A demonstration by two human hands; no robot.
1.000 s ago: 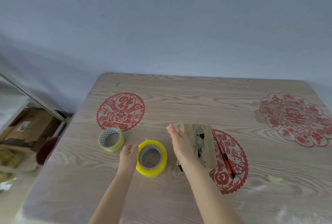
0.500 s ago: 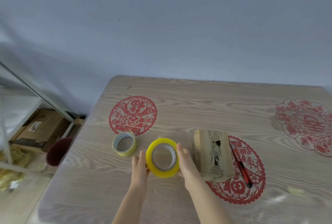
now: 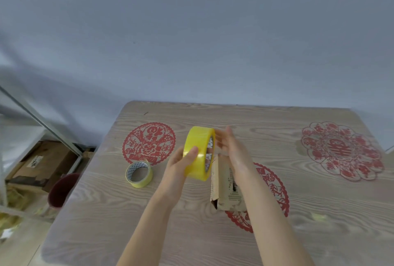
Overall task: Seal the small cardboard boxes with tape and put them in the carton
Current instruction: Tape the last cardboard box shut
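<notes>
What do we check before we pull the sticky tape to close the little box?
1. Yellow tape roll gripped by the left hand, above the table: ok.
2. Right hand free, fingers straight, beside the roll: ok.
3. Loose tape end found: cannot tell.
4. Small box lying on the table under the right forearm, within reach: ok.
5. Box flaps shut flat: cannot tell.

Yellow tape roll point(image 3: 198, 152) in left grip point(image 3: 181, 165)

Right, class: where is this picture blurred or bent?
Head view: the right hand is smeared by motion blur at its fingers; the yellow tape roll in the left hand looks sharper; the pale wooden table bows at its edges from wide-angle distortion.
</notes>
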